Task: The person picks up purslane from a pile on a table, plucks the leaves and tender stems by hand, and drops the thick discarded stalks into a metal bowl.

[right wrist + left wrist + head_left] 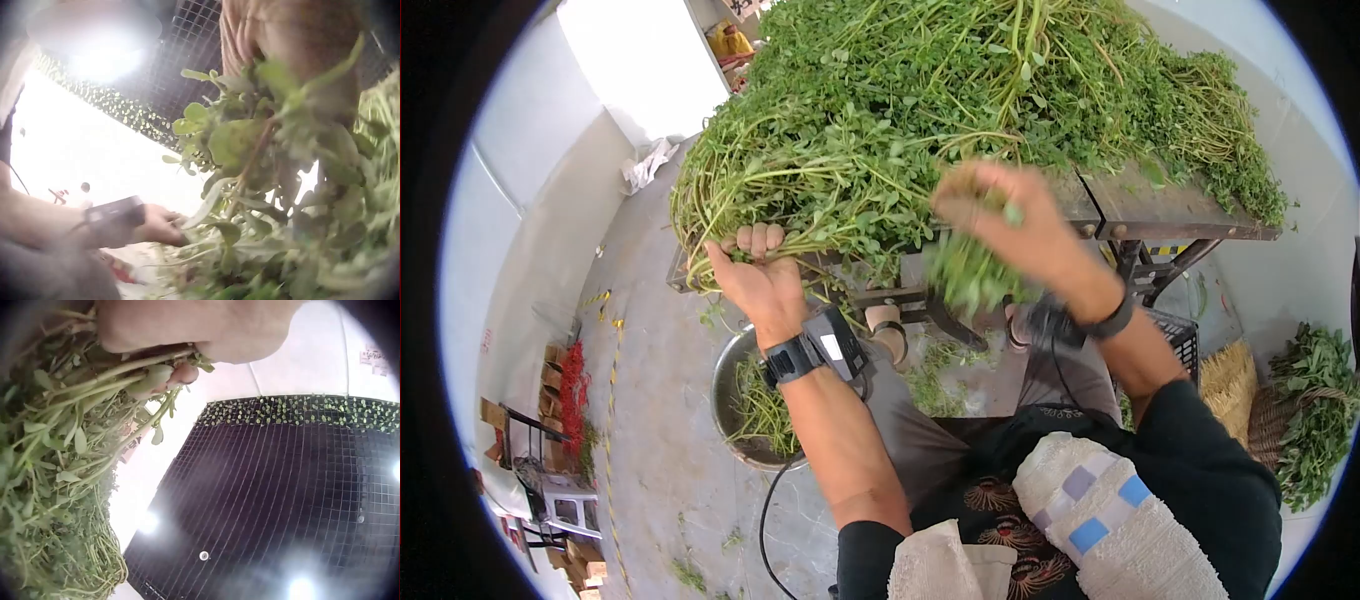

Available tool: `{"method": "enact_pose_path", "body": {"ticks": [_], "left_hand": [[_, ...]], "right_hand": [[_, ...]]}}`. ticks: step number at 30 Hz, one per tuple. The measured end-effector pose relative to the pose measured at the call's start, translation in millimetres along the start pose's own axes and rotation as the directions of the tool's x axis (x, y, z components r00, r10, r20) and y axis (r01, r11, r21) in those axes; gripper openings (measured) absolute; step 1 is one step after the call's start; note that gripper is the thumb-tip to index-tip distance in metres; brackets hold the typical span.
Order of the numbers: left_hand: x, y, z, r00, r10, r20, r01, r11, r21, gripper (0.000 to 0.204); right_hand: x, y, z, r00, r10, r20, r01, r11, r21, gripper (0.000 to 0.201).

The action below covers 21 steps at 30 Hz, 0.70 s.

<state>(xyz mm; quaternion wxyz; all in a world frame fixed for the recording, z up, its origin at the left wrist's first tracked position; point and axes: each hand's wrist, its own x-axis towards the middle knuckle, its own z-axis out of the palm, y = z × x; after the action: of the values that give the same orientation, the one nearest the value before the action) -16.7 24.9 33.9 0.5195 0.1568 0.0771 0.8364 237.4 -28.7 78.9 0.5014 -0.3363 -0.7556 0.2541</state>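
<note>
Greens (880, 120) heap the tabletop (1140, 208) at twelve o'clock; at nine, the left hand (760, 288) curls its fingers round stems (115, 370); at two, the right hand (1030, 225) grips a bunch (975, 270), fingers closed.

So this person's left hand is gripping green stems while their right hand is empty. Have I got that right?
Not quite: the right hand isn't empty; the head view shows it holding a leafy green bunch. The left hand is indeed gripping green stems.
</note>
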Motion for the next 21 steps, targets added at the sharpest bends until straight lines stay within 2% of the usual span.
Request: {"method": "enact_pose_path", "body": {"ticks": [1, 2, 3, 4, 5, 7, 8, 10, 11, 13, 14, 15, 16, 17, 18, 19, 20, 21], "left_hand": [[-2.0, -0.6, -0.6, 1.0, -0.004, -0.008, 0.004, 1.0, 0.002, 0.029], [-2.7, -1.3, 2.3, 1.0, 0.012, -0.026, -0.012, 1.0, 0.015, 0.029], [-3.0, -2.4, 6.0, 0.999, 0.028, -0.041, -0.027, 0.999, 0.025, 0.028], [-5.4, -2.5, 7.9, 0.999, 0.034, -0.038, -0.032, 0.998, 0.045, 0.028], [-5.1, -2.8, 8.5, 0.999, 0.035, -0.033, -0.034, 0.999, 0.039, 0.028], [-2.4, -0.6, 7.4, 1.0, -0.013, -0.021, 0.013, 1.0, 0.0, 0.027], [-2.9, -1.0, 6.5, 1.0, 0.001, 0.005, -0.001, 1.0, 0.025, 0.028], [-3.3, -0.9, 7.6, 1.0, -0.005, 0.001, 0.005, 1.0, 0.025, 0.027], [-3.2, -0.4, 7.9, 1.0, -0.012, -0.004, 0.012, 1.0, 0.023, 0.027], [-4.1, 1.3, 7.6, 0.999, -0.013, 0.032, 0.013, 1.0, 0.007, 0.025], [-4.8, 2.7, 6.8, 0.998, -0.017, 0.067, 0.018, 1.0, -0.009, 0.024], [-3.2, 4.2, 2.8, 0.998, -0.011, 0.062, 0.012, 1.0, -0.016, 0.024], [-0.6, 5.3, -1.2, 0.996, -0.047, 0.082, 0.052, 0.997, -0.06, 0.023], [2.3, 5.3, -3.6, 0.991, -0.081, 0.109, 0.093, 0.99, -0.106, 0.023], [-2.6, 4.6, 5.0, 0.999, -0.04, 0.006, 0.04, 0.998, -0.053, 0.02], [-2.1, 4.9, 4.4, 0.999, -0.037, 0.012, 0.038, 0.997, -0.066, 0.02], [-1.3, 5.5, 3.0, 0.997, -0.048, 0.058, 0.05, 0.998, -0.036, 0.018], [-0.5, 4.9, 2.3, 0.993, -0.057, 0.105, 0.058, 0.998, -0.005, 0.017]], "right_hand": [[13.3, -5.1, -14.1, 0.998, -0.059, 0.008, 0.059, 0.997, -0.048, 0.018], [26.7, -0.9, -20.4, 0.998, -0.058, 0.008, 0.058, 0.997, -0.051, 0.018], [41.2, 2.0, -24.9, 0.972, -0.22, 0.081, 0.232, 0.951, -0.206, 0.014], [51.5, 2.8, -26.4, 0.916, -0.361, 0.178, 0.401, 0.85, -0.342, 0.013], [57.6, 5.2, -23.3, 0.914, -0.366, 0.178, 0.406, 0.846, -0.347, 0.013], [68.1, 21.3, -8.1, 0.89, -0.097, 0.445, 0.414, 0.582, -0.7, 0.022], [72.7, 35.4, 0.6, 0.89, -0.1, 0.446, 0.415, 0.582, -0.699, 0.022], [80.0, 57.9, 14.6, 0.832, -0.278, 0.481, 0.555, 0.435, -0.709, 0.04], [80.7, 61.9, 15.7, 0.831, -0.28, 0.482, 0.557, 0.435, -0.708, 0.04], [83.3, 55.9, 17.8, 0.853, -0.322, 0.412, 0.522, 0.56, -0.643, 0.039], [85.6, 52.3, 15.2, 0.843, -0.403, 0.357, 0.538, 0.597, -0.596, 0.026], [90.6, 46.7, 10.7, 0.838, -0.403, 0.367, 0.545, 0.593, -0.592, 0.026], [98.7, 40.6, 3.8, 0.89, -0.393, 0.23, 0.455, 0.78, -0.429, 0.017], [105.8, 33.7, -5.0, 0.934, -0.343, 0.099, 0.357, 0.906, -0.226, 0.013], [109.6, 20.9, -16.2, 0.931, -0.35, 0.107, 0.366, 0.901, -0.234, 0.013], [112.7, 5.6, -29.0, 0.99, -0.14, -0.024, 0.133, 0.972, -0.194, 0.02], [115.8, -8.4, -37.5, 0.986, 0.084, -0.144, -0.102, 0.987, -0.123, 0.029], [115.3, -21.9, -38.5, 0.987, 0.071, -0.143, -0.09, 0.987, -0.134, 0.029]]}}
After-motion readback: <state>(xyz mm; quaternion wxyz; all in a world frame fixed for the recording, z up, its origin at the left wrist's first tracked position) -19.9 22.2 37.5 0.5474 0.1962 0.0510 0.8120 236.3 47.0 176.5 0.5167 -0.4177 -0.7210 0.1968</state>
